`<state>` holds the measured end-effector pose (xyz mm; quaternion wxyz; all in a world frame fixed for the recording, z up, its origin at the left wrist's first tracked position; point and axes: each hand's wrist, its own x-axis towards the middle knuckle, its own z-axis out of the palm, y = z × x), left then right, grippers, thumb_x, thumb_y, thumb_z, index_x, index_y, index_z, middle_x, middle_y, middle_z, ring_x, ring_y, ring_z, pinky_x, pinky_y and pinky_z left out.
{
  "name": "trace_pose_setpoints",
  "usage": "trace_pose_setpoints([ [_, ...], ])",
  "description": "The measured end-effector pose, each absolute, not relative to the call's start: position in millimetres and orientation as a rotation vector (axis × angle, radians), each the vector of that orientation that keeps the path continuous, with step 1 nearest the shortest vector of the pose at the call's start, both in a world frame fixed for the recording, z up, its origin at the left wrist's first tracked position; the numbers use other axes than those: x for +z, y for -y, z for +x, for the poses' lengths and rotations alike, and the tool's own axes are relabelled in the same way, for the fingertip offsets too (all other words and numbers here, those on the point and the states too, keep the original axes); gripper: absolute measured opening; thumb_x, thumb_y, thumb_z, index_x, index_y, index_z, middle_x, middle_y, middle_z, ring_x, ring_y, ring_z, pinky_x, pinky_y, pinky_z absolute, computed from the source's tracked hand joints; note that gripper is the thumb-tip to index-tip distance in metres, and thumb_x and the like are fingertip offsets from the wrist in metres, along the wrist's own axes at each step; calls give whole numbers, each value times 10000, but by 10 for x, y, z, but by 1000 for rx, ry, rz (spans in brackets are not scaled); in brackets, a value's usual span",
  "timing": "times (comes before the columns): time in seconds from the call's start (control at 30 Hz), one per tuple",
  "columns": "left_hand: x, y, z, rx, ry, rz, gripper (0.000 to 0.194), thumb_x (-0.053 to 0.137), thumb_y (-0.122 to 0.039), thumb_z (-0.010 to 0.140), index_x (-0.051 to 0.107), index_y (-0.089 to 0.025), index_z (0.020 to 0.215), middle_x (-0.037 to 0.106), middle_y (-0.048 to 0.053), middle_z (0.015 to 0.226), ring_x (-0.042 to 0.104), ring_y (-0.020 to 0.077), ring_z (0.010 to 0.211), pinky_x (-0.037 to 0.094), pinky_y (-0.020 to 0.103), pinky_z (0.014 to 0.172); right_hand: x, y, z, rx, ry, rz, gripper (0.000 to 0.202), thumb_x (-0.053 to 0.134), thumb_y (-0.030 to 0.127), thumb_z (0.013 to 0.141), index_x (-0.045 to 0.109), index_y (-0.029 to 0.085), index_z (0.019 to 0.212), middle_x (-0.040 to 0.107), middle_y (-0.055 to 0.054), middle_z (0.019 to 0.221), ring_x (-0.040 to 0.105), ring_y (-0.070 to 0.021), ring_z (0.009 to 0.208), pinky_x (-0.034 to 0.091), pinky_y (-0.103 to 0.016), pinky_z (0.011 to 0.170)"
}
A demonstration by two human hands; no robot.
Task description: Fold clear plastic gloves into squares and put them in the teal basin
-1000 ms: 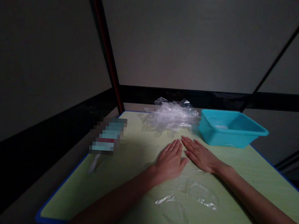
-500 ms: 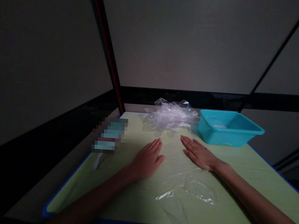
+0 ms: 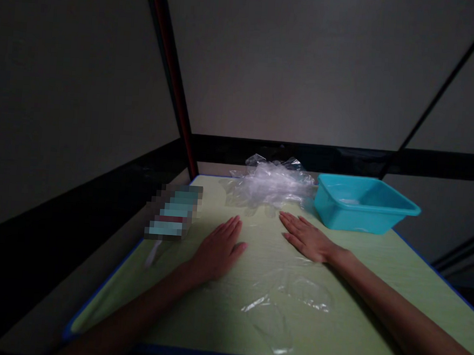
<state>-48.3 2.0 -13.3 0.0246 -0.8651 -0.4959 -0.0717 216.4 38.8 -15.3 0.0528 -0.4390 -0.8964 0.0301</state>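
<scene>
In the head view, the person's left hand lies palm down over the middle of the table, its fingers straight and close together, the thumb out to the side; it grips nothing. The right hand is also flat and uncurled, palm down, its fingers pointing forward and inward, and holds nothing either. The two hands are apart, with a gap between them. A thin, clear plastic film lies on the tabletop, its shiny creases showing nearer the person than the hands. A faint crease shows just beside the right palm; how far the film runs beneath either hand cannot be told.

Beyond the hands, a crumpled heap of clear plastic sits at the far edge. Just right of it stands a turquoise basin, upright. On the left side lies a pixelated object, with a whitish strip at its near end.
</scene>
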Motion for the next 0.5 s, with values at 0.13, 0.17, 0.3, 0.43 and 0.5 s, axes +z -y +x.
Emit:
trace_pose_setpoints([
  [0.13,-135,-19,-524,-208,1565,-2639,546,266,-374,883,302,-14,1293,244,177,1381,215,222,1281,230,369,1035,-169,-442,2123,102,2717,-1312,567,141,452,905,185,132,1371,169,-90,1418,153,-189,1295,167,-419,1048],
  [0.17,-133,-17,-527,-211,1569,-2633,544,266,-374,883,306,-16,1291,246,176,1380,217,222,1281,232,370,1035,-172,-447,2124,107,2716,-1305,569,144,455,904,185,132,1371,170,-91,1417,155,-190,1294,167,-419,1048],
  [0.3,-121,-7,-517,-218,1574,-2628,546,275,-376,881,311,-16,1290,251,173,1379,219,219,1280,232,361,1037,-165,-447,2160,116,2719,-1330,585,141,458,902,177,109,1371,168,-97,1417,153,-193,1295,165,-413,1051],
  [0.43,-125,-13,-512,-234,1584,-2639,558,283,-388,877,305,-18,1294,247,169,1380,209,216,1283,230,364,1037,-166,-447,2210,113,2689,-1357,567,142,462,903,163,153,1376,183,-82,1415,164,-187,1291,173,-416,1048],
  [0.5,-126,-21,-521,-241,1607,-2657,571,281,-401,875,300,-16,1297,241,168,1383,204,215,1284,227,368,1039,-173,-450,2224,124,2679,-1352,566,149,475,899,159,172,1378,188,-76,1416,165,-186,1291,173,-417,1047],
])
